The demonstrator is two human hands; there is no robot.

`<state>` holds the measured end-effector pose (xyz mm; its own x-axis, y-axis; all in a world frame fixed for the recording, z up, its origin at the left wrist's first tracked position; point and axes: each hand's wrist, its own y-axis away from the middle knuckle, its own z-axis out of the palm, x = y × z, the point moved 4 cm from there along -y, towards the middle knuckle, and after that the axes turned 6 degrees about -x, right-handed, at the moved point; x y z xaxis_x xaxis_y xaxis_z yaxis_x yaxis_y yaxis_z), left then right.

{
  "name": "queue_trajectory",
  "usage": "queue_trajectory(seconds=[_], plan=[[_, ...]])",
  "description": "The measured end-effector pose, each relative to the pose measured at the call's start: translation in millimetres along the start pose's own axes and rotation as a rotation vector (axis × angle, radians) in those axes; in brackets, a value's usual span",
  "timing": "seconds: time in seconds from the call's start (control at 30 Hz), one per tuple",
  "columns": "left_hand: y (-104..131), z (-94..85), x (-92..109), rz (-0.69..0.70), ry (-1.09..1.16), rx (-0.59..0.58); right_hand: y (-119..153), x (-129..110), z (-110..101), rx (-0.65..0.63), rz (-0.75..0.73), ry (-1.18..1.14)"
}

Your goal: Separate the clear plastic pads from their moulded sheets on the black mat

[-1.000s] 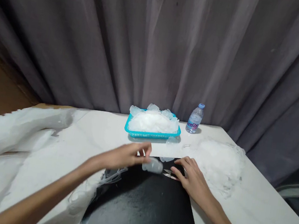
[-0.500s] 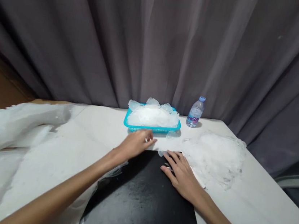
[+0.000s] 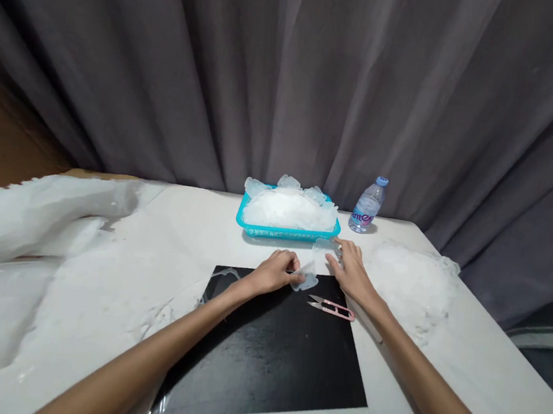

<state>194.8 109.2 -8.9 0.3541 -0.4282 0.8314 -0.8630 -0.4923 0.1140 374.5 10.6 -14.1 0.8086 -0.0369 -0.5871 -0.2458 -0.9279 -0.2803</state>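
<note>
My left hand (image 3: pixel 276 273) pinches a small translucent whitish plastic-like piece (image 3: pixel 306 279) above the far edge of a black mat (image 3: pixel 264 346). Its other fingers are curled. My right hand (image 3: pixel 352 270) is at a second translucent piece (image 3: pixel 324 246) lying on the table, with thumb and forefinger apart at its right side. Pink-handled thread snips (image 3: pixel 332 307) rest on the mat's right part, below my right hand, their blades pointing left.
A blue basket (image 3: pixel 288 234) heaped with translucent pieces stands behind my hands. Right of it is a water bottle (image 3: pixel 367 206). A pile of whitish pieces (image 3: pixel 410 287) lies at right, and large white plastic bundles (image 3: pixel 15 235) at left. A grey curtain (image 3: pixel 292 81) hangs behind the white table.
My left hand has moved right and toward me, and now holds a translucent piece. My right hand has gone forward off the mat to the other piece, uncovering the snips.
</note>
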Motion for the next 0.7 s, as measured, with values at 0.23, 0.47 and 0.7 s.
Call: queue_trajectory(seconds=[0.23,0.47,0.7], plan=[[70.6,3.8,21.3,0.025,0.377,-0.097,-36.6,23.0,15.3,-0.009,0.097,-0.029],[136.7,23.7,1.8,-0.219,0.928,-0.143,-1.2,-14.6,-19.0,0.015,0.01,-0.098],[138.4,16.7,-12.8,-0.246,1.093,-0.188,65.3,-55.7,-13.1,-0.651,0.125,-0.647]])
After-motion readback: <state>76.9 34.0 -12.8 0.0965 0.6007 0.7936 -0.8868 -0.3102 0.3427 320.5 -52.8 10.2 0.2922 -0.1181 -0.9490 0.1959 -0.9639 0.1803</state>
